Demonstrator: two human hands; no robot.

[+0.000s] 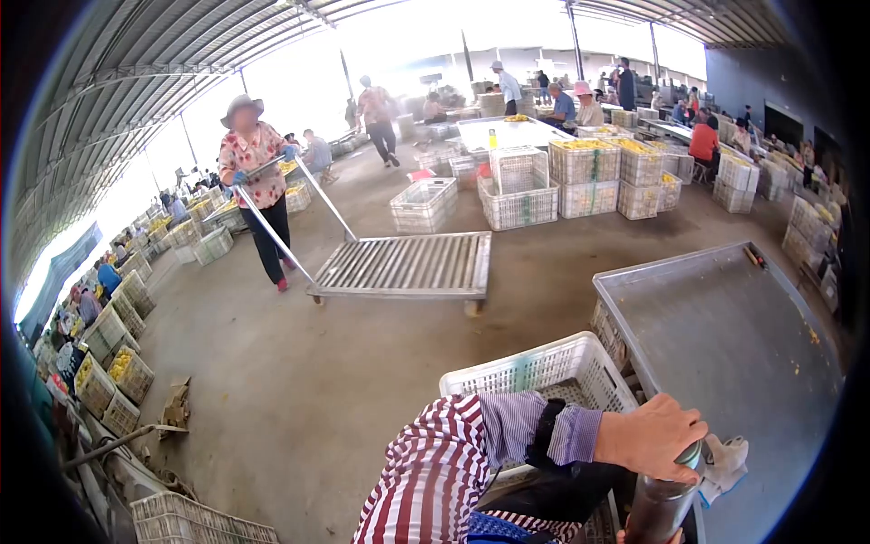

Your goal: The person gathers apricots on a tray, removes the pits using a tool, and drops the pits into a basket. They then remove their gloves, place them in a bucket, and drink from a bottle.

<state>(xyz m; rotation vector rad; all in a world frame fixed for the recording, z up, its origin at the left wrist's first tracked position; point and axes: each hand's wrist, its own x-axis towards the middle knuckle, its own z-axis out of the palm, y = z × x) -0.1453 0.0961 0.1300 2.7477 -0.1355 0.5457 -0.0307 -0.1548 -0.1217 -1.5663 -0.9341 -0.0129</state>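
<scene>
My left hand (654, 437) reaches across from the left in a striped sleeve with a dark band at the wrist. Its fingers are closed over the greenish top of a dark, brownish bottle (660, 506), which stands nearly upright. At the bottom edge, fingers of my right hand (623, 537) show around the bottle's lower part; most of that hand is out of frame. A whitish cloth glove (725, 464) lies on the metal table (725, 335) just right of the bottle. A white plastic crate (535, 361) stands beyond my forearm.
Across the concrete floor, a person in a floral top grips the handle of a flat metal cart (403, 265). Stacked crates (589, 172) with yellow contents stand behind it. More crates (118, 372) line the left side. A dark-and-orange tool (754, 256) lies on the table's far corner.
</scene>
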